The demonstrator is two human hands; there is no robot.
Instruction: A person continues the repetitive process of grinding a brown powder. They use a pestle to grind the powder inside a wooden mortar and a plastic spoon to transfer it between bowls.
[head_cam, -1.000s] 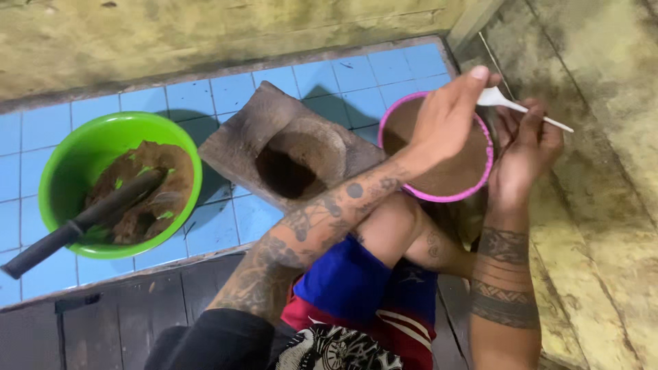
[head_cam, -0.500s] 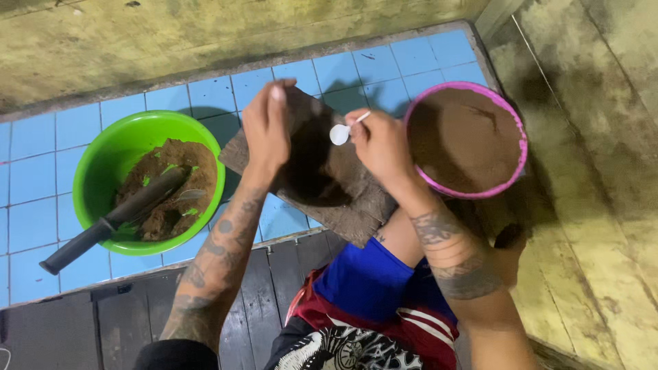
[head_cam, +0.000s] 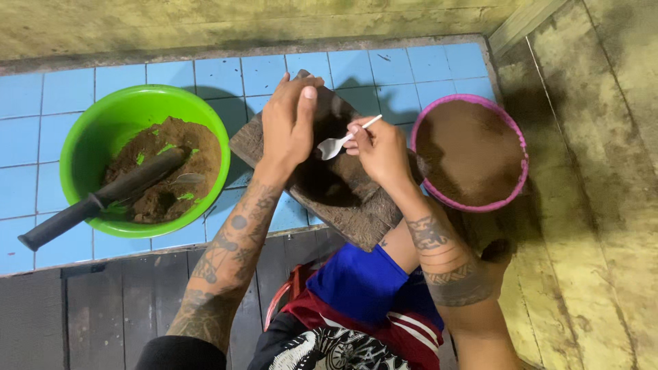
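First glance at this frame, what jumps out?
The bright green bowl at left on the blue tiles, holding brown mash and a dark-handled knife. In the middle, the left hand rests on a dark wooden block while the right hand holds a white spoon. A pink-rimmed bowl of brown powder sits right.

Both forearms are covered w/ dark tattoos, banded patterns ringing the right one, while blue shorts w/ red-and-white striped trim and a black, white-printed top are worn.
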